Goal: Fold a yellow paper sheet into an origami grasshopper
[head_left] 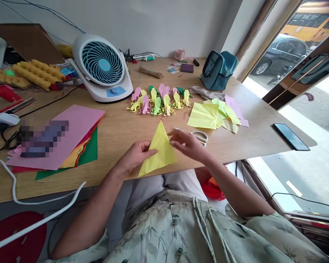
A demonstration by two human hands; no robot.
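My left hand (138,155) pinches a yellow sheet of paper (160,149) folded into a tall triangle, with its thumb across the front near the left edge. The triangle's point faces away from me, and its lower edge is close to the table's front edge. My right hand (188,144) is beside the triangle's right edge, fingers bent and somewhat apart; whether the fingertips touch the paper is hard to see. White-handled scissors (200,137) lie just behind the right hand, which partly hides them.
Several yellow, pink and green paper flowers (156,102) stand beyond the triangle. Right of them lie creased yellow sheets (204,116). At left are stacked coloured papers (79,120) and a white fan (102,67). A teal bag (218,71) and a phone (290,136) are to the right.
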